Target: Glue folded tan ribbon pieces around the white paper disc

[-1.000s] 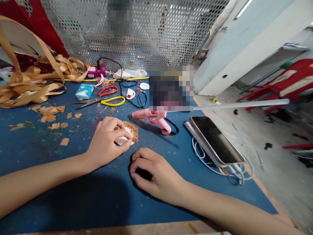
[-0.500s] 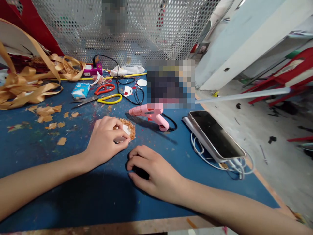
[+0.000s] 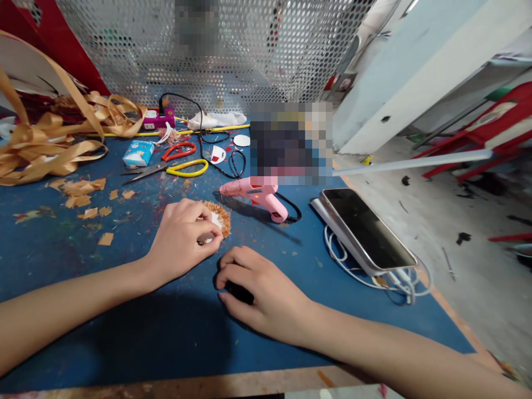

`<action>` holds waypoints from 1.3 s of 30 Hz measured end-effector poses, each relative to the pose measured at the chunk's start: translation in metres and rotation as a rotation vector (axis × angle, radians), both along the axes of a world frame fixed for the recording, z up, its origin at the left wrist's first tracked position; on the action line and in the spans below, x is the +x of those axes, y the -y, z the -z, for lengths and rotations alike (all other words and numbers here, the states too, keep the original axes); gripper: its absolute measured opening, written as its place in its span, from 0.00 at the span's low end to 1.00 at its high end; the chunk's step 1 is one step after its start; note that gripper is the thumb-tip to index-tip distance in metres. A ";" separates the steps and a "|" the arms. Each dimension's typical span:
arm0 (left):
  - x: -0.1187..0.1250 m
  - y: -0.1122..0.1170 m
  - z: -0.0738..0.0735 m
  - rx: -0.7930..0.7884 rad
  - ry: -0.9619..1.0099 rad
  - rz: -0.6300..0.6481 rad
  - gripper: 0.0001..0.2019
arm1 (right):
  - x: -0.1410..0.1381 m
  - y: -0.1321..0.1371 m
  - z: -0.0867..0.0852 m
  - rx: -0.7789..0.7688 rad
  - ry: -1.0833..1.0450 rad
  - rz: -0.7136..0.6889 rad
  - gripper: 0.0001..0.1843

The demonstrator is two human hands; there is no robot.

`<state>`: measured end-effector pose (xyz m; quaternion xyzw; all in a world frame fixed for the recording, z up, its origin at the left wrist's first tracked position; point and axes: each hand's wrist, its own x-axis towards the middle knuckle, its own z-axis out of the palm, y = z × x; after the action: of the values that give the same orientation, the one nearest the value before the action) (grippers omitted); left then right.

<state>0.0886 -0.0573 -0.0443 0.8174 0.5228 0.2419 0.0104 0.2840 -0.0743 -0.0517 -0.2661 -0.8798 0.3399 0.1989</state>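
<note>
My left hand is at a small round piece with a white middle and a ruffled golden-brown ribbon edge, which lies on the blue table. Thumb and forefinger are pinched together at its near side, and the hand covers its left part. My right hand rests on the table just to the right and nearer to me. Its fingers are curled, with a gap between thumb and forefinger and nothing visible in them. Beyond both hands stands a pink hot glue gun, its nozzle pointing left.
Yellow-and-red-handled scissors lie behind my left hand, near a small blue box. Cut ribbon squares and a heap of golden ribbon are on the left. A phone with white cable lies right. A perforated metal panel stands behind.
</note>
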 end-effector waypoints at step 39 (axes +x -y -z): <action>-0.007 0.004 -0.001 0.020 0.056 0.034 0.09 | 0.003 -0.002 0.000 0.000 -0.005 -0.038 0.07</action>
<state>0.0818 -0.0618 -0.0432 0.8192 0.5057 0.2698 0.0213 0.2868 -0.0722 -0.0515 -0.2486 -0.8842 0.3443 0.1946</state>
